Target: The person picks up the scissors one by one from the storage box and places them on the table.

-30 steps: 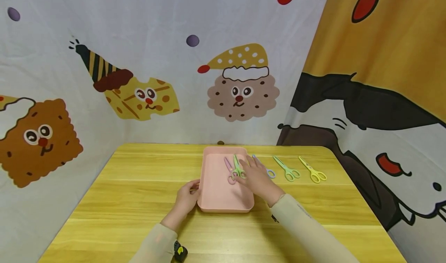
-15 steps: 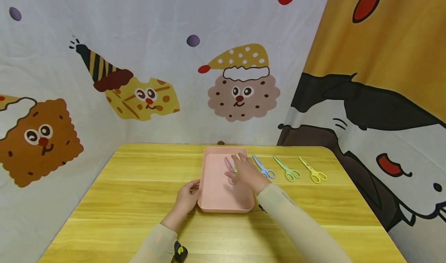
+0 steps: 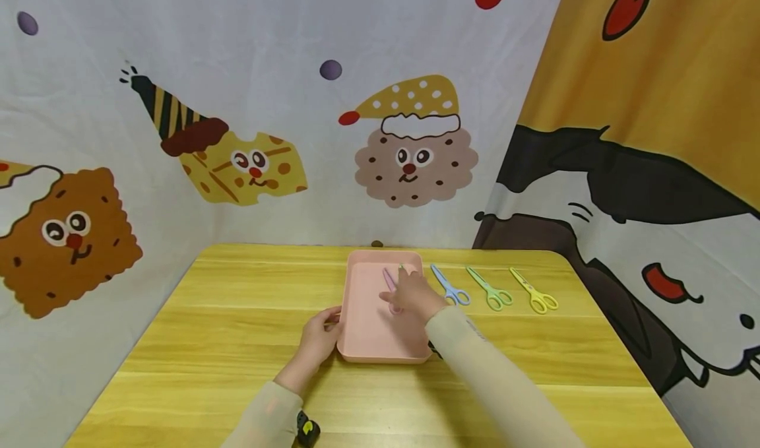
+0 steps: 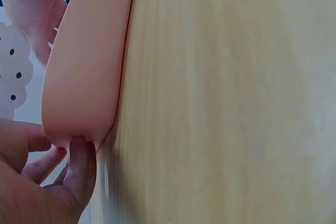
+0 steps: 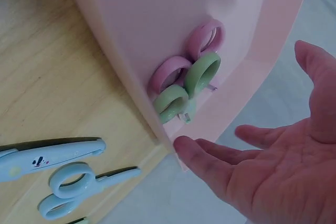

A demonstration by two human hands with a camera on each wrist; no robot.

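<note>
A pink rectangular tray [image 3: 368, 339] lies on the wooden table. My left hand [image 3: 320, 336] grips its left side, and in the left wrist view thumb and fingers of that left hand [image 4: 58, 177] pinch the tray wall [image 4: 86, 77]. Over the tray's right half reaches my right hand [image 3: 415, 295], hiding most of the green scissors inside. In the right wrist view, the fingers of the right hand [image 5: 262, 166] are spread, with nothing between them. Pink scissors [image 5: 207, 38] and green scissors [image 5: 202, 72] lie together in the tray, handles overlapping.
To the tray's right, a row of blue scissors [image 3: 449, 286], light green scissors [image 3: 489, 289] and yellow scissors [image 3: 534, 293] lies on the table [image 3: 249, 289]. A cartoon-printed cloth [image 3: 297, 105] hangs right behind the table's far edge.
My right hand has moved left from the tray's right rim, uncovering the blue scissors and covering most of the green scissors in the tray. My left hand has stayed at the tray's side.
</note>
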